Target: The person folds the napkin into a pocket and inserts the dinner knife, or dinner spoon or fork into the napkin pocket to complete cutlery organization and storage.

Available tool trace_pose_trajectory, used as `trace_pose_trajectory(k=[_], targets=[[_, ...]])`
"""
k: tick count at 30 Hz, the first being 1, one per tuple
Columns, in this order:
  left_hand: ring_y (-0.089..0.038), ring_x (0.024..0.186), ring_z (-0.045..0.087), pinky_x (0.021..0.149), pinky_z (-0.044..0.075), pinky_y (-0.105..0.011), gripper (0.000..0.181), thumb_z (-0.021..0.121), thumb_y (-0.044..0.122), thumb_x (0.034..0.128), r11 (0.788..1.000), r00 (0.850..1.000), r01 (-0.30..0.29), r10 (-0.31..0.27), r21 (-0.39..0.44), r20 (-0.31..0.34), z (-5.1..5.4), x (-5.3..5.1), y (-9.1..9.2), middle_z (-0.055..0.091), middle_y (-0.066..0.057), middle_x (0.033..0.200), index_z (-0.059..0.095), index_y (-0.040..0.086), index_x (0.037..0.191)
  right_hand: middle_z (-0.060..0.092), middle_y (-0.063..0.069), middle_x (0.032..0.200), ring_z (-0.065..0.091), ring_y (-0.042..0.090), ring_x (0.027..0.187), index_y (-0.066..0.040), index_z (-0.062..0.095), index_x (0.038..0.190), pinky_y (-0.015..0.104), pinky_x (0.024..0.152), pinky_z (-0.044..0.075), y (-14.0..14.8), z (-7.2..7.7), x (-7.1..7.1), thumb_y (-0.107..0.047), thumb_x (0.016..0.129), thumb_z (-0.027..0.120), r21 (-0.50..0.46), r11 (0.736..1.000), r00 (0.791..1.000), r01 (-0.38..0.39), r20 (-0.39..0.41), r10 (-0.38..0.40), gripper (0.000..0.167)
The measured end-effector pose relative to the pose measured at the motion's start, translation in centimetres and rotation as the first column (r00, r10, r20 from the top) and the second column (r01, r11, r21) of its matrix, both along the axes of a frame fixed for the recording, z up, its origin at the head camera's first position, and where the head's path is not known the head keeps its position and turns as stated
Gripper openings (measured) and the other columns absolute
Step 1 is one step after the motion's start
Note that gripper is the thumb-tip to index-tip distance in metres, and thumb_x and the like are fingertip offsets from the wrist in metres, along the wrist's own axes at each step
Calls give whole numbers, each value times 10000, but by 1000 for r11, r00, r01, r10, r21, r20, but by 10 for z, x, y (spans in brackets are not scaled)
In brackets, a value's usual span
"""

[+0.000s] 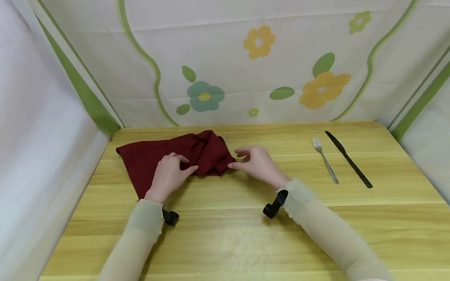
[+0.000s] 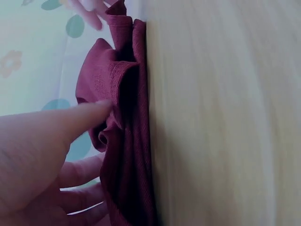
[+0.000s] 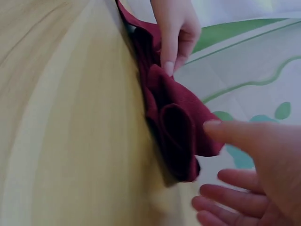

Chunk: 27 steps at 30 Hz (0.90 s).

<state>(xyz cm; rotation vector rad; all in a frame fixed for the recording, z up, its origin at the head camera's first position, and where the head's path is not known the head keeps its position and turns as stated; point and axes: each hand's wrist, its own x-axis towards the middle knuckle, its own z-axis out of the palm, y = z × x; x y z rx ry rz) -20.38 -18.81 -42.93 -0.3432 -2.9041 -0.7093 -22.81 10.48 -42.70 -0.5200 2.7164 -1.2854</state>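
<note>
A dark red cloth [image 1: 143, 160] lies near the back left of the table, flat on its left side and bunched into folds at its right end. My left hand [image 1: 170, 173] is over its front middle, the thumb [image 2: 96, 113] against a raised fold and a gap showing between thumb and index finger. Part of the left fingers is hidden behind the cloth in the left wrist view. At the right end, my right hand [image 1: 257, 162] has its fingers spread and loosely bent. Its thumb [image 3: 228, 132] reaches the edge of the bunched cloth; whether it touches I cannot tell.
On the right of the wooden table [image 1: 225, 246] lie a silver fork [image 1: 325, 161] and a black knife [image 1: 348, 159], side by side and slanted. A flower-printed curtain [image 1: 227, 69] closes off the back, with white fabric [image 1: 23, 152] at the left side.
</note>
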Motion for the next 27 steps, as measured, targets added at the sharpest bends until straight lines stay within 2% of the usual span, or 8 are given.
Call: trace_pose_trajectory(k=[5,9,12,15,18,22,25,27], targets=[[-323,928,616,837,514,-464,226,785,203,923,998,999,-13,11,59,48,1,-1,5,663,-138,983,732,-4,995,731,37,960,677,175,854,-51,716,1255,322,688,549,-10,-10,-5,-320,861,842,9,999,998,32,52,-33,494],[-274,826,627,721,520,-428,120,725,107,957,991,998,-8,0,130,63,5,2,6,679,-121,989,682,36,1045,715,32,912,667,173,775,-74,755,1183,304,641,532,-15,-13,-7,-186,894,815,-70,995,996,77,59,-73,316],[-258,809,642,698,518,-420,102,683,60,975,979,1000,-8,8,205,2,11,4,3,693,-110,994,657,55,1073,711,55,906,677,192,792,-66,773,1128,307,677,544,-14,-10,-8,-100,900,794,-119,985,992,125,30,-122,231],[-261,871,659,749,520,-438,105,661,37,985,963,994,-9,38,271,-102,19,6,-6,704,-106,1008,670,47,1089,714,98,912,691,235,835,-33,766,1126,341,735,565,-5,-1,-9,-50,888,793,-163,973,986,162,-9,-165,240],[-277,909,671,788,525,-466,128,652,32,990,949,977,-19,84,313,-195,29,6,-17,715,-118,1028,698,34,1109,716,134,936,700,280,849,-15,748,1156,385,760,577,11,11,-13,-32,886,788,-188,965,979,186,-51,-198,274],[-294,921,689,792,533,-470,160,647,21,986,937,952,-37,140,348,-274,39,5,-30,725,-149,1060,730,10,1122,713,138,977,701,282,878,-43,751,1164,392,793,569,39,24,-17,-49,891,786,-190,954,964,231,-85,-251,276],[-297,894,700,756,525,-400,168,640,16,985,927,936,-61,182,370,-301,43,4,-38,727,-165,1056,737,-8,1119,709,137,1012,698,281,906,-62,755,1171,387,800,563,61,32,-17,-66,903,778,-187,944,953,273,-82,-292,269],[-291,858,706,714,505,-314,170,635,21,988,918,928,-84,213,387,-305,45,4,-43,726,-166,1049,738,-14,1119,707,139,1038,694,283,927,-70,754,1183,369,791,557,77,36,-17,-85,918,769,-173,938,945,299,-84,-317,265]])
